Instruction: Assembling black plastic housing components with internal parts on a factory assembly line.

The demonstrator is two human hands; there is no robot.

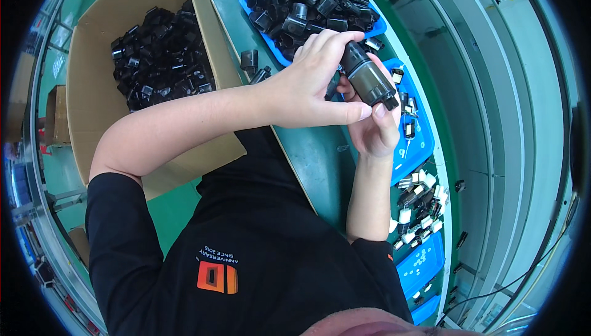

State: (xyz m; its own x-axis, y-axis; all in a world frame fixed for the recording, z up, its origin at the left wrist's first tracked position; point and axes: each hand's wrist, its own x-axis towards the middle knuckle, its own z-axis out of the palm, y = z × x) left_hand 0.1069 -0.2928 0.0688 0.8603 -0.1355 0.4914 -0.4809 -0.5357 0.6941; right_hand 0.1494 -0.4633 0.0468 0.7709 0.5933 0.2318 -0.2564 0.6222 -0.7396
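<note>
A smoky see-through black plastic cylinder [367, 79] with a narrow spout at its lower end is held tilted above the bench. My left hand [320, 68] grips it, fingers over the upper end and thumb by the spout. From below, my right hand [377, 132] closes round its right side, thumb tip at the spout end. Part of the right fingers is hidden behind the cylinder. Just beyond my hands, a blue tray [273, 48] is heaped with black cylindrical pieces [301, 10]. Two loose black pieces [249, 61] lie on the bench left of my left hand.
A big cardboard box [92, 77] of black pieces stands at the left, against the green bench [317, 157]. Along the right edge are a blue tray [420, 145] with small parts, a pile of black-and-white parts [422, 207] and another blue tray [425, 265] holding small discs.
</note>
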